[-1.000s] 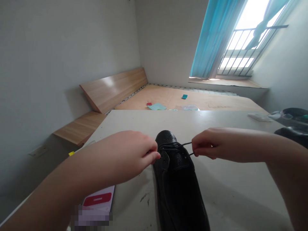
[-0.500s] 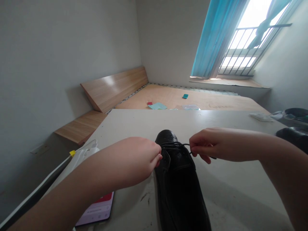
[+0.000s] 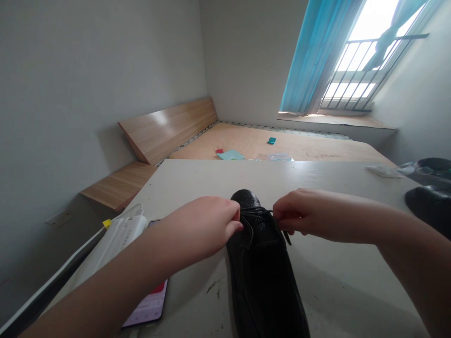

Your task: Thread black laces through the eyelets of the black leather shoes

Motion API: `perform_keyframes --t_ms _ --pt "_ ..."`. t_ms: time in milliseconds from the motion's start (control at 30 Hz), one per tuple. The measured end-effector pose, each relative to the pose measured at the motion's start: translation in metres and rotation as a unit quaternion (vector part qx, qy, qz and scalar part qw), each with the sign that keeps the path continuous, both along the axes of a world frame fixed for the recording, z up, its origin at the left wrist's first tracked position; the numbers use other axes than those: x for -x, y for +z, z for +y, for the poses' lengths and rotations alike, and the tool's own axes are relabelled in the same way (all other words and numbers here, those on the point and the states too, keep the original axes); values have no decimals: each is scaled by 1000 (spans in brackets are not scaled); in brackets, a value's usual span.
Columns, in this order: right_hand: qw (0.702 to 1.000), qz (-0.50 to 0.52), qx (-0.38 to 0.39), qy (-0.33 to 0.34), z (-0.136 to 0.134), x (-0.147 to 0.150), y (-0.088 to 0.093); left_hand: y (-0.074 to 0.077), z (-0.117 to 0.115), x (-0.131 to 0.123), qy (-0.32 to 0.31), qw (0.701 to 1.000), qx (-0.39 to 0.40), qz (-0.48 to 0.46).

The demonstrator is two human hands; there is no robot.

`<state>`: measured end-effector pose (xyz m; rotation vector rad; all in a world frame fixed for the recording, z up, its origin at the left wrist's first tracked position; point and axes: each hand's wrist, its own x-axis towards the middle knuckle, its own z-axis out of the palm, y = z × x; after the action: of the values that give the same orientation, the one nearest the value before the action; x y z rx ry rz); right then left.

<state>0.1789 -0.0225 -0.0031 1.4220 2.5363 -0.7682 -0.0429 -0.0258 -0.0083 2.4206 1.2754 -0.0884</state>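
A black leather shoe (image 3: 269,286) stands on the white table, toe pointing away from me. Its thin black shoelace (image 3: 259,212) crosses the upper in several strands. My left hand (image 3: 221,220) is closed in a pinch at the left edge of the lacing, and the pinched part is hidden behind the fingers. At the right edge, my right hand (image 3: 292,212) has its fingers closed on the shoelace, with a dark end hanging beneath them.
A phone (image 3: 151,305) lies under my left forearm, beside a white power strip (image 3: 123,234) with a cable. Another black shoe (image 3: 431,202) is at the right. Beyond the white table (image 3: 211,178) is a wooden bed base (image 3: 317,148) with small items on it.
My right hand has moved slightly left, closer to the shoe, and the stretch of lace between it and the shoe is shorter. My left hand has shifted slightly right and up.
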Motion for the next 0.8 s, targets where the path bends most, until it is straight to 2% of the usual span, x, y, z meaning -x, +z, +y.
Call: perform_keyframes --t_ms 167,300,367,467,533,667,800 --pt "997 40 20 -57 -5 1 0 -3 -2 0 2 1000 4 -9" --pt "998 52 27 -22 -9 2 6 -2 2 -1 -22 999 38 -11" --pt "999 43 6 -16 -12 4 10 0 3 -2 -31 998 59 -18" --pt "999 16 -18 -45 -19 10 11 3 2 -2 -31 995 90 -13" --pt "997 0 -46 -55 -24 13 8 4 1 -3 -23 995 100 -10" --pt "988 -21 -150 -23 -31 19 -4 5 -3 -4 -10 995 97 -11" --pt "979 -76 -184 -30 -34 30 -10 4 -7 -3 8 997 76 -13"
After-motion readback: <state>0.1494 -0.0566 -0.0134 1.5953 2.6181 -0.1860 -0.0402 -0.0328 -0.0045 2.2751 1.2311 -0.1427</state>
